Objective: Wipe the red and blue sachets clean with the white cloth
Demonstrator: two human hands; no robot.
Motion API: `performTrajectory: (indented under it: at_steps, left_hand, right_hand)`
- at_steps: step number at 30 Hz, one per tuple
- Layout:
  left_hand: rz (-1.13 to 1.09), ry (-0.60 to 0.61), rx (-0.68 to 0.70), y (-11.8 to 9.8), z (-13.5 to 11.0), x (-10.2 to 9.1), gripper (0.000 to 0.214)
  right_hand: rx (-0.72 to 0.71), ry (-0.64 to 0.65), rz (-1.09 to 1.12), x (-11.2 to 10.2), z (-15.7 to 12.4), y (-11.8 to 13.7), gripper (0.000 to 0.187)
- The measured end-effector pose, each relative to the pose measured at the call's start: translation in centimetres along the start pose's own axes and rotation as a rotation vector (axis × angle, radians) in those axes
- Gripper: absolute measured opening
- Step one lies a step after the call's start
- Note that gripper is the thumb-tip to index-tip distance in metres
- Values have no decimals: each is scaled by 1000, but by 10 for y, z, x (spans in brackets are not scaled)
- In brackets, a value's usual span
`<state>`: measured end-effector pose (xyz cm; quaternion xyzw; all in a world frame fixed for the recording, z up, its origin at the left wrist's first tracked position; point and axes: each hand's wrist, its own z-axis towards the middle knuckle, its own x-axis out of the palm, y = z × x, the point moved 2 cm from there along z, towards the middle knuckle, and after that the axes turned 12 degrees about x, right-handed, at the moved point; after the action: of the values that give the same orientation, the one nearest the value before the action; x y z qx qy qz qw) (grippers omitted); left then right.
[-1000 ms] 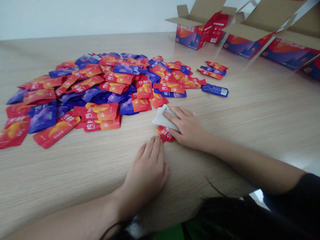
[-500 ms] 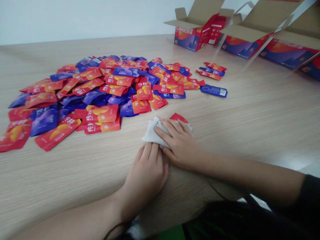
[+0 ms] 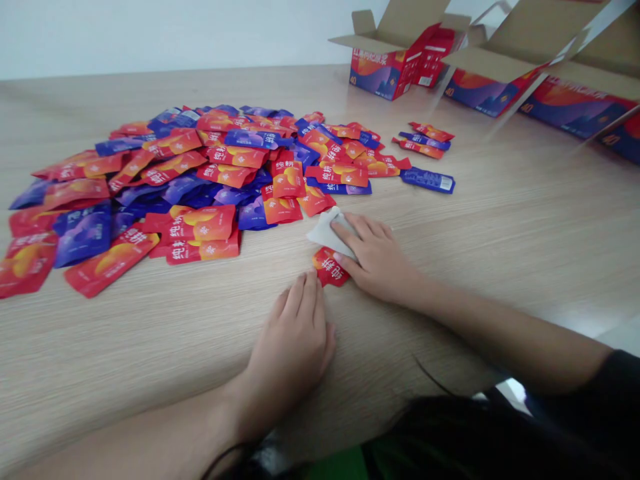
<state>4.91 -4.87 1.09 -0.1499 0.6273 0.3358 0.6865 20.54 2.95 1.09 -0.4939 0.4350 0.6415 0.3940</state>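
Note:
My right hand (image 3: 377,261) presses a white cloth (image 3: 324,230) down onto a red sachet (image 3: 330,270) that lies on the wooden table (image 3: 150,347). The cloth covers the sachet's far part, and only its near end with white characters shows. My left hand (image 3: 293,340) lies flat on the table with its fingers together. Its fingertips rest at the near left edge of the sachet.
A wide pile of red and blue sachets (image 3: 200,173) spreads across the table's left and middle. A few single sachets (image 3: 427,180) lie to the right of it. Open cardboard boxes (image 3: 395,63) printed red and blue stand at the back right.
Half a second ago the cloth sat nearer me, against my left fingertips. My right hand has slid it away again, uncovering the sachet's near end. My left hand barely moved.

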Motion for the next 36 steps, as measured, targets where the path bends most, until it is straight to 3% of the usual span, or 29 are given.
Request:
performTrajectory:
  at_steps: [5, 10, 15, 20, 24, 29, 33, 36]
  left_hand:
    - [-12, 1, 5, 1, 1, 0, 49]
    - [-9, -3, -6, 1, 0, 1, 53]
    - [-46, -2, -29, 2, -1, 1, 51]
    - [-56, -4, -29, 3, 0, 0, 56]
    - [-41, 1, -19, 1, 0, 0, 47]
    - [19, -30, -23, -2, -3, 1, 49]
    - [29, -49, -17, -2, -3, 1, 47]
    - [45, -69, -3, -2, -2, 0, 47]
  right_hand:
    - [-119, 29, 15, 3, -4, 7, 56]
    - [45, -14, 7, 0, 3, -1, 55]
    - [-127, 47, 18, -2, -5, 5, 54]
    - [32, -6, 7, 0, -2, -1, 55]
    - [-115, 12, 13, 1, -5, 6, 54]
    - [36, -19, 7, 0, -2, 0, 55]
    - [-154, 14, 19, 1, -6, 5, 55]
    - [-81, 10, 21, 2, -3, 0, 54]
